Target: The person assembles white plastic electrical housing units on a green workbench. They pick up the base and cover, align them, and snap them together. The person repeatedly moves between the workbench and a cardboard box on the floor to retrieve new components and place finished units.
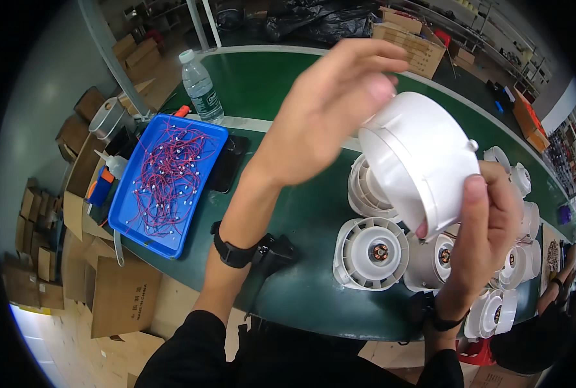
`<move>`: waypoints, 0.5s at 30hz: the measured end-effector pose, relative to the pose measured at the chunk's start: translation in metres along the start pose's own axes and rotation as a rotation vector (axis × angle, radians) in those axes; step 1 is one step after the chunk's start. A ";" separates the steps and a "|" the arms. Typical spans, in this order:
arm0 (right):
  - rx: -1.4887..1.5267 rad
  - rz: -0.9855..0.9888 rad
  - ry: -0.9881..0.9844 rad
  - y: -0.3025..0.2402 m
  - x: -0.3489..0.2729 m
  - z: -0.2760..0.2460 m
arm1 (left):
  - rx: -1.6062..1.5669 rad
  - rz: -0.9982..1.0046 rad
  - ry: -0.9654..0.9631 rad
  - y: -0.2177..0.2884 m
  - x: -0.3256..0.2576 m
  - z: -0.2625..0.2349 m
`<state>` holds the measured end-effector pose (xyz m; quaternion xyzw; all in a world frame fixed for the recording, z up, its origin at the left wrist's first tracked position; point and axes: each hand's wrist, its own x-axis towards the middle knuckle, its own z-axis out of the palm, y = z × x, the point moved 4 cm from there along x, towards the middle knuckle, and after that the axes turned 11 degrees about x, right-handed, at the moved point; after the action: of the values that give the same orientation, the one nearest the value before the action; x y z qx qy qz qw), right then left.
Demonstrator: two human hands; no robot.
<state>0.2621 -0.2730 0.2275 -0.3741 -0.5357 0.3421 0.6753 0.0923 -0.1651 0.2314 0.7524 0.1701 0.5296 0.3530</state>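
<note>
Two hands are up in front of you, both on one white round plastic housing (420, 155) held above the green table (281, 84). Your right hand (485, 226) grips it from below, thumb pressed flat along the rim, the other fingers wrapped behind the wall. Your left hand (330, 107) lies over the top of the housing, fingers curled onto its upper edge; the fingertips are motion-blurred, so how firmly they clamp is hard to say. The housing is tilted, its open side facing down and to the left. Each wrist carries a black band (235, 251).

Just below the housing, on the table, a white fan unit (370, 253) lies face up with a copper-wound motor at its centre. Another white unit (365, 187) sits behind it, partly hidden by the held housing. More such units (514, 258) crowd the right side of the table, some stacked.

Left of your left forearm, a blue tray (200, 132) holds a tangle of red wires (165, 174). A black flat object (226, 165) touches the tray's right edge. Beyond the tray stands a clear water bottle (200, 87). Brown cartons (126, 294) lie on the floor at the left, and further cartons (417, 45) stand past the table's far edge.
</note>
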 end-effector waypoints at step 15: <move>-0.234 -0.274 -0.179 -0.005 0.015 -0.011 | 0.086 0.071 -0.097 -0.002 -0.004 -0.013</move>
<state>0.2764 -0.2639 0.2375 -0.3417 -0.6755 0.2145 0.6172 0.0786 -0.1615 0.2297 0.7971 0.1486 0.4969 0.3094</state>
